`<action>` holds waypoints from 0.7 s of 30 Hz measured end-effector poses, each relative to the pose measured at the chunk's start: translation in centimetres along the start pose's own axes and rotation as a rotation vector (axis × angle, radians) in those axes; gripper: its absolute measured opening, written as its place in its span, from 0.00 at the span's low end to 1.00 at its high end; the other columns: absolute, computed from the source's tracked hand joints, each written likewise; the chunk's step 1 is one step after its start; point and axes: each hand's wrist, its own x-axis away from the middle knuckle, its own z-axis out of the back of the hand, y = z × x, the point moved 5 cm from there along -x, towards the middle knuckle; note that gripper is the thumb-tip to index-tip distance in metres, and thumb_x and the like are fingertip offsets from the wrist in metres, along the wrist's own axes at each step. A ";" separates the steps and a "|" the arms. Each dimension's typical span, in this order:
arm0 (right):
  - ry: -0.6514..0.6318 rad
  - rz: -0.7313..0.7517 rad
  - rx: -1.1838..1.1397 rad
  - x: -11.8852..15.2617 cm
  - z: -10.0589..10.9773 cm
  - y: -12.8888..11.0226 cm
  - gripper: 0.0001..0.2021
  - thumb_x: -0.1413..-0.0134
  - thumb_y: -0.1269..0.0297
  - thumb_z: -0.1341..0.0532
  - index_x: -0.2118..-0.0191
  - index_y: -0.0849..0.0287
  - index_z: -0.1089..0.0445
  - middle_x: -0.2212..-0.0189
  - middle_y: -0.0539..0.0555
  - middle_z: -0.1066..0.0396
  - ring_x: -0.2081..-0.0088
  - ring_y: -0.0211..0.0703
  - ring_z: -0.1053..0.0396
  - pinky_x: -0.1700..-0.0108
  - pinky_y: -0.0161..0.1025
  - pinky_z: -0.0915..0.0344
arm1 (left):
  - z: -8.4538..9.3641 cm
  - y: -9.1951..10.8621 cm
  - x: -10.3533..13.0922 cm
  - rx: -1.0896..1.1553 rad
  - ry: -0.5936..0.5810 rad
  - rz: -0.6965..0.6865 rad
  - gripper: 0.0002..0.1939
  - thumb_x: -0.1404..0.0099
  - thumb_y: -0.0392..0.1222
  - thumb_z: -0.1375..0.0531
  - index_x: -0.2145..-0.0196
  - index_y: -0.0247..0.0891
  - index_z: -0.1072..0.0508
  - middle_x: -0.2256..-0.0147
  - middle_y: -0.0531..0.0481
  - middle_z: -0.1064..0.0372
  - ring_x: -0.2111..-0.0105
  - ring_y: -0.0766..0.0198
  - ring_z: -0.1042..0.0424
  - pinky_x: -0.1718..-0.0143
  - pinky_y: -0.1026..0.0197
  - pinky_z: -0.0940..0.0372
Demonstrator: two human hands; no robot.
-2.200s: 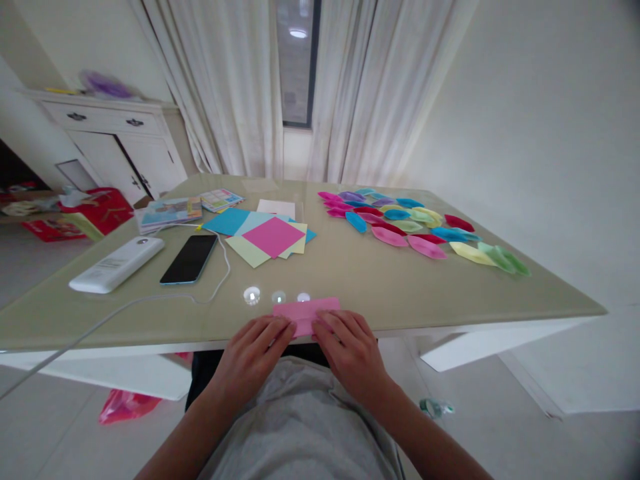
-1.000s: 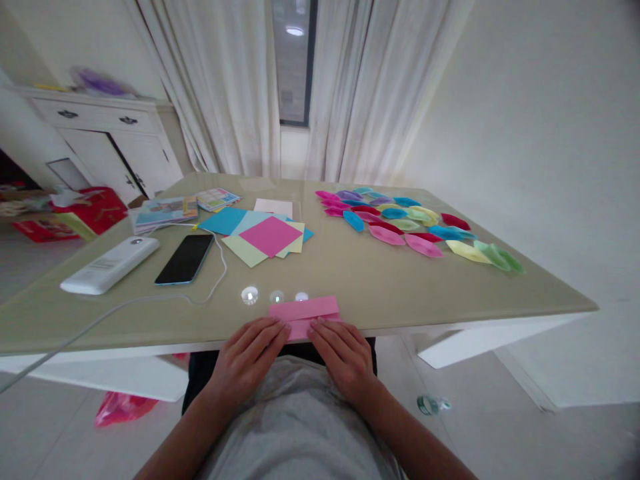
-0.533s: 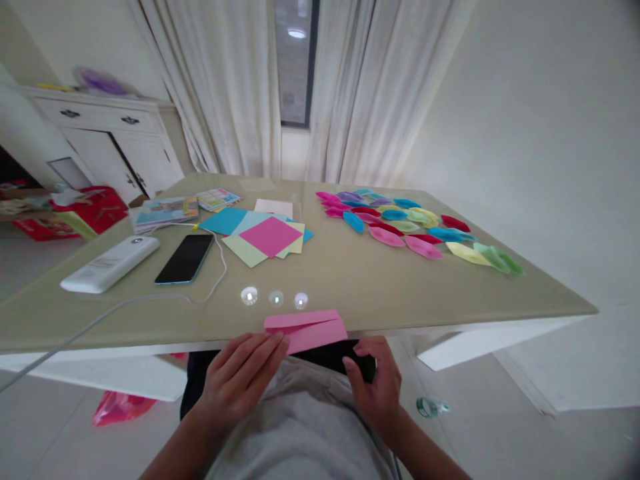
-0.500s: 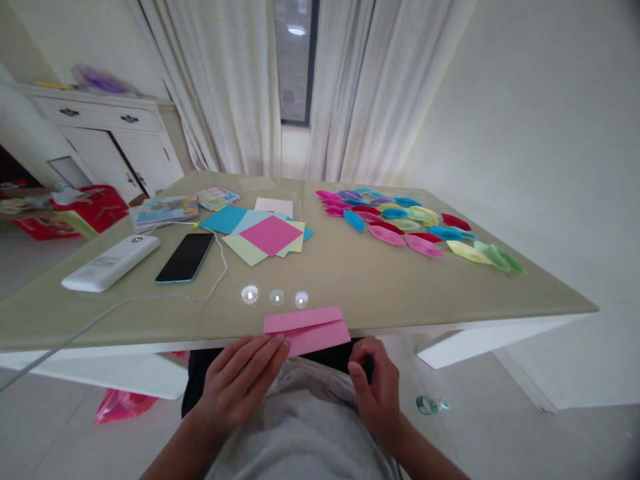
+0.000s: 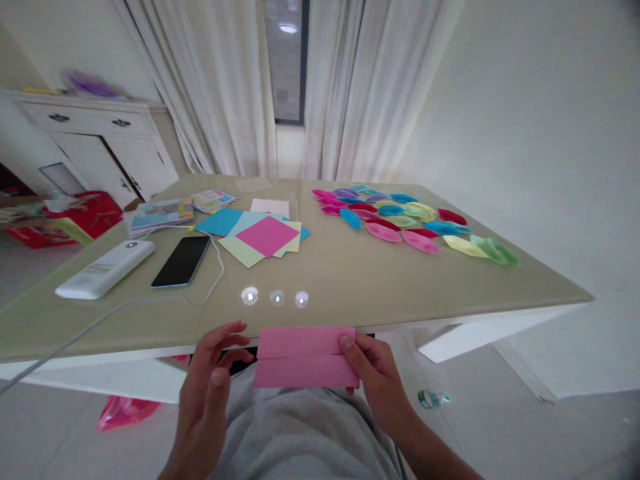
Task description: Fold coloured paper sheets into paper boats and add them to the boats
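Observation:
A folded sheet of pink paper (image 5: 306, 370) is held up at the table's front edge, its two long flaps meeting along a line across the middle. My right hand (image 5: 377, 373) pinches its right end, thumb on the face and fingers behind. Just left of the paper is my left hand (image 5: 207, 387), fingers apart and curved, holding nothing. Farther in on the table lie several square paper sheets, a magenta one (image 5: 267, 236) on top. To the right, several folded paper boat-like shapes in many colours are spread out, including a pink one (image 5: 421, 241).
On the left of the table (image 5: 390, 287) lie a black-screened phone (image 5: 181, 262), a white power bank (image 5: 106, 269) with a white cable (image 5: 150, 298), and booklets (image 5: 163, 215). On the floor are a plastic bottle (image 5: 433, 399) and a red bag (image 5: 126, 412).
The pink paper has moved off the table edge toward me, turned squarely to view. My right hand has taken hold of its right end; my left hand has let go and moved left.

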 end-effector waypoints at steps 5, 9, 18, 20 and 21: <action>-0.060 0.040 0.044 0.3 -0.6 -1.4 0.30 0.36 0.34 0.36 0.71 0.59 0.26 0.82 0.46 0.40 0.81 0.34 0.41 0.81 0.31 0.40 | -2.5 0.5 0.0 0.293 -0.208 0.604 0.24 0.25 0.60 0.38 0.45 0.38 0.19 0.64 0.43 0.16 0.67 0.54 0.17 0.69 0.59 0.23; -0.144 0.061 0.032 0.4 -1.2 -2.1 0.30 0.35 0.34 0.37 0.70 0.60 0.23 0.81 0.48 0.36 0.81 0.34 0.40 0.79 0.31 0.39 | -2.3 1.6 -0.3 0.289 -0.075 0.771 0.22 0.38 0.60 0.26 0.56 0.38 0.16 0.67 0.48 0.16 0.70 0.56 0.17 0.73 0.63 0.25; -0.092 -0.009 0.074 0.2 -0.3 -0.9 0.29 0.37 0.36 0.33 0.70 0.61 0.23 0.83 0.50 0.30 0.84 0.33 0.39 0.81 0.29 0.44 | -1.8 1.5 -0.7 0.260 -0.167 0.698 0.24 0.40 0.55 0.24 0.52 0.40 0.17 0.59 0.44 0.14 0.61 0.51 0.14 0.54 0.48 0.18; -0.090 -0.013 0.071 0.1 -0.3 -0.9 0.29 0.38 0.35 0.33 0.70 0.61 0.23 0.84 0.50 0.29 0.84 0.33 0.39 0.82 0.29 0.44 | -1.7 1.5 -0.8 0.247 -0.162 0.712 0.23 0.41 0.54 0.24 0.52 0.41 0.17 0.59 0.46 0.13 0.60 0.51 0.14 0.53 0.50 0.18; -0.086 -0.016 0.067 0.1 -0.3 -0.9 0.29 0.39 0.34 0.33 0.70 0.61 0.23 0.84 0.50 0.30 0.85 0.33 0.40 0.82 0.29 0.44 | -1.7 1.5 -0.8 0.246 -0.156 0.722 0.23 0.41 0.54 0.23 0.52 0.41 0.17 0.60 0.46 0.13 0.59 0.52 0.14 0.54 0.52 0.18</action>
